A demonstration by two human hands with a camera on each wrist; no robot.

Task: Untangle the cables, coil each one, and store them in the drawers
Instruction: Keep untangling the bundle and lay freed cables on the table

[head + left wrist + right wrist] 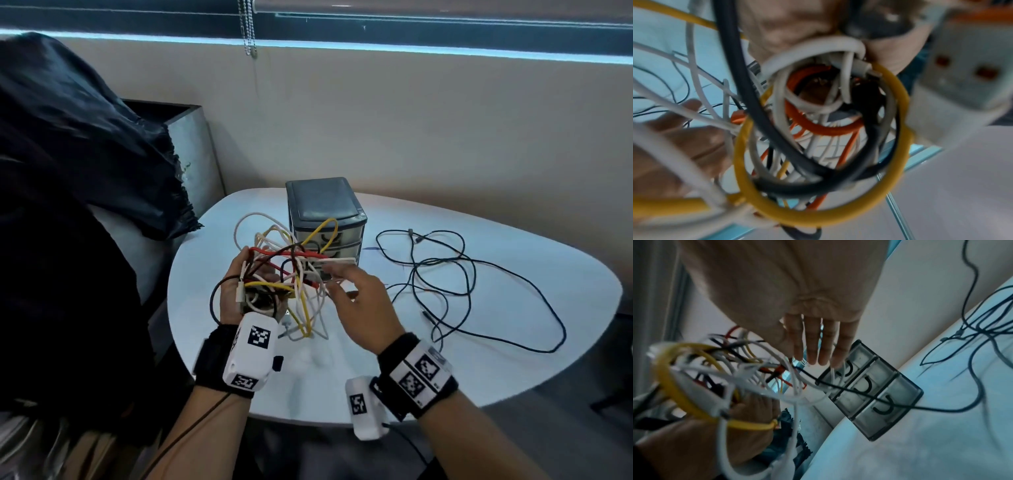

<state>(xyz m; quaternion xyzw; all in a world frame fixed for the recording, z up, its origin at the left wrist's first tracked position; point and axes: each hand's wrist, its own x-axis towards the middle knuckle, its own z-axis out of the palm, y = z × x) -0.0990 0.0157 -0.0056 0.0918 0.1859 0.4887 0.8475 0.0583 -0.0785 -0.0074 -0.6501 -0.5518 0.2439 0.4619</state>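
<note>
Only overhead: loose black cable [479, 274]

Smooth white table [496, 260]; translucent plastic drawers [329, 236]; glossy black cloth [68, 137]

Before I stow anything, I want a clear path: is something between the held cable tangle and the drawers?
No separate object blocks it, but all three drawers are closed. The left hand holds the tangle right before the drawer unit; the right hand is open.
</note>
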